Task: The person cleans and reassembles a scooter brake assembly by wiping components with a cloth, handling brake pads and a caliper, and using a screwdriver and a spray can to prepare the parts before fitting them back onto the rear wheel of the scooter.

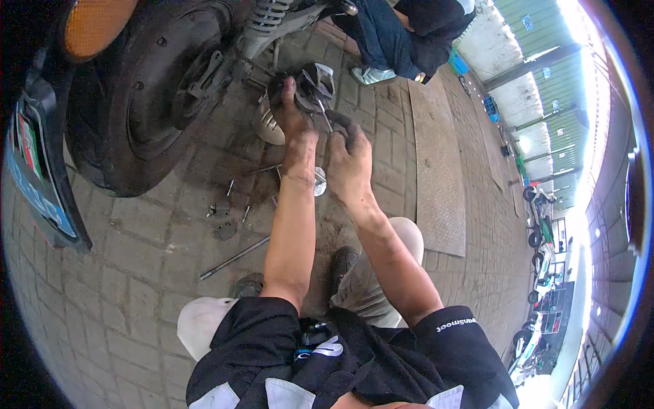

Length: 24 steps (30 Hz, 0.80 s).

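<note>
My left hand (293, 119) grips a dark grimy metal part (317, 82) beside the scooter's wheel, thumb up along it. My right hand (347, 153) is closed on a thin metal tool (323, 109), whose shaft reaches into that part; its far tip is hidden. Behind my left wrist sit a pale rounded part (269, 133) and a shiny round piece (320, 180). On the paving below lie small metal parts (218, 210), short rods (246, 213) and a long bar (235, 257).
A scooter wheel (139, 92) with suspension spring and plate fills the upper left. A co-worker in dark trousers (381, 41) is crouched or seated at the top. A long metal sheet (439, 177) lies to the right. Several scooters (538, 238) line the far right.
</note>
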### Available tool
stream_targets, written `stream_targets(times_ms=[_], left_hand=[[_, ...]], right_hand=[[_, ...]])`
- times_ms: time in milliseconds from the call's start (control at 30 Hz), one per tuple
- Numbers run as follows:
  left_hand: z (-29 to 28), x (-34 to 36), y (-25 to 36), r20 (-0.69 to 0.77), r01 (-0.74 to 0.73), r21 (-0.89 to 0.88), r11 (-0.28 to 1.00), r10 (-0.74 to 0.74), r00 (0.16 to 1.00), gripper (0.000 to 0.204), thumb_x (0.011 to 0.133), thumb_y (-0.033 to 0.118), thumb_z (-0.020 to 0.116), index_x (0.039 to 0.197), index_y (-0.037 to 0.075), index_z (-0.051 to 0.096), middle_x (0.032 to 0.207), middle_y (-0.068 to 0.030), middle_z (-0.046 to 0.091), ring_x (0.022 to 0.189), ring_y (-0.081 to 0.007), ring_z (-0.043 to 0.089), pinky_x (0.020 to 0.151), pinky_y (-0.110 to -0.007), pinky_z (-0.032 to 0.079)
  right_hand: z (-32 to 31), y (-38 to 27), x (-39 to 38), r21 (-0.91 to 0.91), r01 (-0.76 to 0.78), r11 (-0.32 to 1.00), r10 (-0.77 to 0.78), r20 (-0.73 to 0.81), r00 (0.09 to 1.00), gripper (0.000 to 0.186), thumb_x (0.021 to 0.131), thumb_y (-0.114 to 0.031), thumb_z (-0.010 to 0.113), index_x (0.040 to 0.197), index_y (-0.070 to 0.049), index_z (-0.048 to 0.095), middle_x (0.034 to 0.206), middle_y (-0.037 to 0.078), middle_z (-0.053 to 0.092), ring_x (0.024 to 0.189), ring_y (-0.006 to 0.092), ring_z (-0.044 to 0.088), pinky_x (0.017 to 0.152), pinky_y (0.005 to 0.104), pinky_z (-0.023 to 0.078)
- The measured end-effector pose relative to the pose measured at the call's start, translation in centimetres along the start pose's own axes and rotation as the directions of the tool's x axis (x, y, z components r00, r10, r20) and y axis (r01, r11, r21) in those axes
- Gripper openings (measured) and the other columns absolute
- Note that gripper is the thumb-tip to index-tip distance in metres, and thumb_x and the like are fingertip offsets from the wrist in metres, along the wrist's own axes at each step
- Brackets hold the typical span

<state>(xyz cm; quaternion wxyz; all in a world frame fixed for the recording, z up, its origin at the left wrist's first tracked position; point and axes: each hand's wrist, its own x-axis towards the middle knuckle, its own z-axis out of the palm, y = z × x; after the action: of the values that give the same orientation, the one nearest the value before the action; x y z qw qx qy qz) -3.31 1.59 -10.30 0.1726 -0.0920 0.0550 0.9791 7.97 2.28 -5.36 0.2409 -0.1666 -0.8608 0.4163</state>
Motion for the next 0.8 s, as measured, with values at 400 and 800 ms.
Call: stream_targets(times_ms=[400, 800], left_hand=[[-2.2, 1.8, 0.1, -0.088, -0.092, 0.103, 0.990, 0.101, 0.991, 0.046, 0.080, 0.045, 0.047, 0.104, 0.006, 0.052, 0.097, -0.0064, 0.056, 0.084, -0.0206, 0.055, 0.075, -0.033, 0.044], [0.0, -1.0, 0.9, 0.114, -0.009, -0.058, 0.998, 0.016, 0.993, 0.045, 0.080, 0.039, 0.050, 0.108, 0.004, 0.050, 0.102, -0.0082, 0.055, 0.091, -0.0209, 0.053, 0.080, -0.035, 0.043]], right_hand=[[2.6, -1.2, -1.1, -0.013, 0.108, 0.994, -0.109, -0.149, 0.983, 0.031, 0.077, -0.005, 0.038, 0.103, 0.004, 0.051, 0.081, 0.017, 0.059, 0.074, 0.0250, 0.056, 0.071, 0.0330, 0.043], [-0.7, -0.6, 0.6, -0.093, 0.214, 0.972, -0.208, 0.070, 0.976, 0.033, 0.080, -0.003, 0.038, 0.110, 0.005, 0.049, 0.062, 0.002, 0.048, 0.053, 0.0071, 0.042, 0.048, 0.0220, 0.036]])
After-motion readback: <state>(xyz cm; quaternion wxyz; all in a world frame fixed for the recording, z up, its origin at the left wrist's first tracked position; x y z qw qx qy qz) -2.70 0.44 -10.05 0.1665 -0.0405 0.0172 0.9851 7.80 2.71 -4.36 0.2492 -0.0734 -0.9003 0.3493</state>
